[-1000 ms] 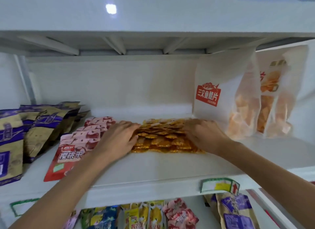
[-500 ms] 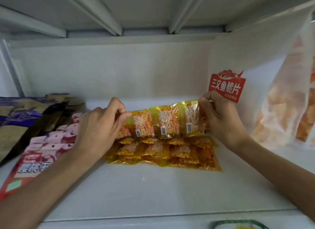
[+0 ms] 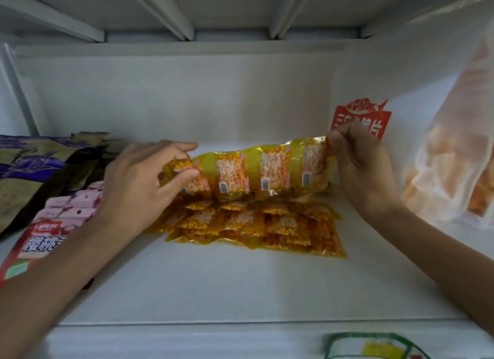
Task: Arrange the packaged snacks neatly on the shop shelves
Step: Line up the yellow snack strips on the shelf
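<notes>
A strip of yellow snack packets (image 3: 254, 174) stands on its long edge at the back of the white shelf (image 3: 240, 283). My left hand (image 3: 141, 184) pinches its left end between thumb and fingers. My right hand (image 3: 361, 166) pinches its upper right corner. Below the strip, more yellow snack strips (image 3: 256, 225) lie flat in a stack on the shelf.
Red and pink cherry packets (image 3: 50, 233) lie flat to the left, with purple and gold bags (image 3: 34, 171) leaning beyond them. Tall white bags of orange crisps (image 3: 441, 158) stand on the right. A price label (image 3: 374, 346) sits on the shelf's front edge.
Both hands went from pressing on the flat yellow stack to lifting one strip upright. The strip now stands higher and stretched wider. The camera has moved in closer to the shelf.
</notes>
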{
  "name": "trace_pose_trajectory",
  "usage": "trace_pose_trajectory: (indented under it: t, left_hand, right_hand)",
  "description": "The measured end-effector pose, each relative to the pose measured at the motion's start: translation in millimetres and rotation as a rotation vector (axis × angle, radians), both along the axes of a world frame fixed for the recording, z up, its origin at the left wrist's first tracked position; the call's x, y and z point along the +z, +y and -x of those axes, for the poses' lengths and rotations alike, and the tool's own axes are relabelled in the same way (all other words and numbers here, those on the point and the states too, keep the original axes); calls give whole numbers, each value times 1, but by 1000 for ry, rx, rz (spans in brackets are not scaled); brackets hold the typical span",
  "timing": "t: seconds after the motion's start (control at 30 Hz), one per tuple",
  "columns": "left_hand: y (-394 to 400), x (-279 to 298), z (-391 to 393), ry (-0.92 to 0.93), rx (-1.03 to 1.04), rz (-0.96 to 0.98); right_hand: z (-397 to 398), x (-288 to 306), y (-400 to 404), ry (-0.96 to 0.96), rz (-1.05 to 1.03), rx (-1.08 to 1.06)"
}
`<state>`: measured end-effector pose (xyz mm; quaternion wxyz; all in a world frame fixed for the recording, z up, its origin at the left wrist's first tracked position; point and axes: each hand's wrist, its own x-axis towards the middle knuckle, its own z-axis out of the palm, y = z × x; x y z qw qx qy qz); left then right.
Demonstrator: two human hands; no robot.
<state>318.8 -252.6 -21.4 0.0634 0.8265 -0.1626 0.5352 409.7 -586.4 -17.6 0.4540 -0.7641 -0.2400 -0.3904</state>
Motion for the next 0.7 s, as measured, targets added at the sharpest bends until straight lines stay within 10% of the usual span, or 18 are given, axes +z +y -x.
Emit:
trace_pose_trajectory:
  t: [0.7]
  left_hand:
    - [-15, 7, 11, 116, -349, 622]
  right_hand:
    - [15, 12, 2, 163, -272, 336]
